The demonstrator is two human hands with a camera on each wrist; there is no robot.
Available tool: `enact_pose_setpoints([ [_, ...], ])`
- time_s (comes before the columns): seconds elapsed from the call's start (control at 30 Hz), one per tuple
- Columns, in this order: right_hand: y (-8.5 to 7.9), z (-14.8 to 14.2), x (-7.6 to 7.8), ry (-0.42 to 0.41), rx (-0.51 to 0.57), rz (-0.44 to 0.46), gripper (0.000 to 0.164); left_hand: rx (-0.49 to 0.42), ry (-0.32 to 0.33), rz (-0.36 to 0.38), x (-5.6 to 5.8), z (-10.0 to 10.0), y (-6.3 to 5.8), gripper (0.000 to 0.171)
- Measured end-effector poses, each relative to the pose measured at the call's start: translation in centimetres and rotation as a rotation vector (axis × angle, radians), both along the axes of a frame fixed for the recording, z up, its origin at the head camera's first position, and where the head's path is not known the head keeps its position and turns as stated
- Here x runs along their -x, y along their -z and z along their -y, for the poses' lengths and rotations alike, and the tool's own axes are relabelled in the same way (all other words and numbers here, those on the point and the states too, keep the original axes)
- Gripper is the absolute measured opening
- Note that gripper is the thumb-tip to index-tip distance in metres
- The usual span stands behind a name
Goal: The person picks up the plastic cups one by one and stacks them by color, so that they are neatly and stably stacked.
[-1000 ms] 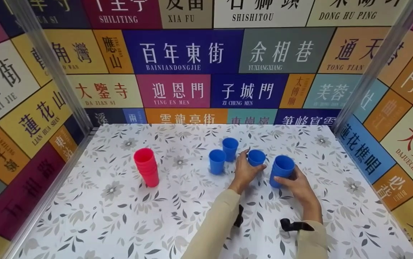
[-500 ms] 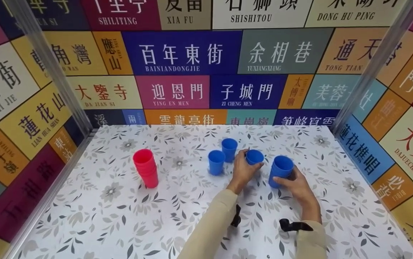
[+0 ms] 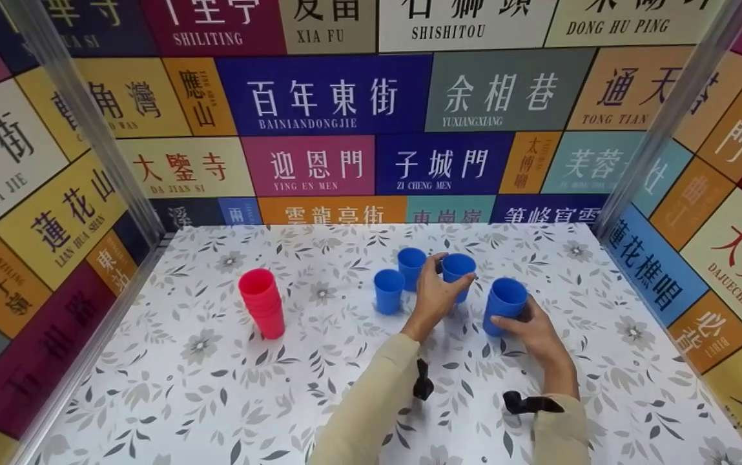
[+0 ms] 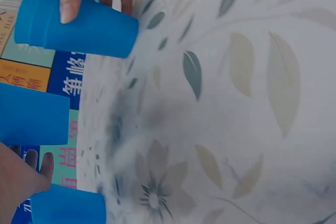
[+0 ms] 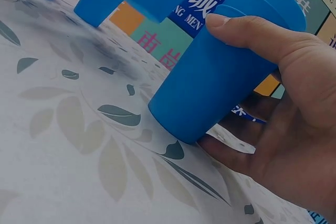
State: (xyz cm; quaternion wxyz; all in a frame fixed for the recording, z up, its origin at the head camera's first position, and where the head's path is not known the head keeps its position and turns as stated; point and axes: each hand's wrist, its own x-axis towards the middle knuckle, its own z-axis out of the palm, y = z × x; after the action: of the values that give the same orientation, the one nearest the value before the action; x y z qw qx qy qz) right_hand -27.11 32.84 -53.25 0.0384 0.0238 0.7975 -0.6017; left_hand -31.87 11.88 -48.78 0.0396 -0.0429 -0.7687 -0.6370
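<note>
My left hand [image 3: 434, 298] grips a single blue cup [image 3: 459, 266], thumb across its near side, with the cup raised off the table. In the left wrist view that cup [image 4: 34, 114] hangs upright beside my fingers. To its right, my right hand [image 3: 536, 330] holds a stack of nested blue cups [image 3: 505, 309]; several rims show one above another in the right wrist view, where the thumb lies across the stack [image 5: 210, 77]. Two more blue cups stand upright left of my left hand, one nearer [image 3: 388, 294] and one farther back [image 3: 412, 259].
A stack of red cups [image 3: 262, 303] stands on the left part of the table. The table [image 3: 319, 400] wears a white leaf-patterned cover. Sign-printed panels [image 3: 325, 97] wall it at the back and both sides, with clear corner posts.
My left hand has lifted its blue cup upward and slightly away from me. The right hand and its stack stay in place, as do the red cups.
</note>
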Motion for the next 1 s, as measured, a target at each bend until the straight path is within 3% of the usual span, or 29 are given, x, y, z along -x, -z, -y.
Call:
enact_pose_setpoints([
  [0.5,0.1,0.0,0.2,0.008,-0.005,0.011,0.1,-0.067,0.088,-0.044,-0.6,-0.9,-4.4,0.071],
  [0.77,0.0,-0.1,-0.1,-0.002,-0.001,0.016,0.099,-0.057,0.19,-0.038,-1.4,-1.6,-6.6,0.069],
  [1.0,-0.1,-0.2,0.0,-0.012,0.008,0.036,0.102,-0.075,0.287,-0.068,-2.0,-2.1,-7.4,0.067],
])
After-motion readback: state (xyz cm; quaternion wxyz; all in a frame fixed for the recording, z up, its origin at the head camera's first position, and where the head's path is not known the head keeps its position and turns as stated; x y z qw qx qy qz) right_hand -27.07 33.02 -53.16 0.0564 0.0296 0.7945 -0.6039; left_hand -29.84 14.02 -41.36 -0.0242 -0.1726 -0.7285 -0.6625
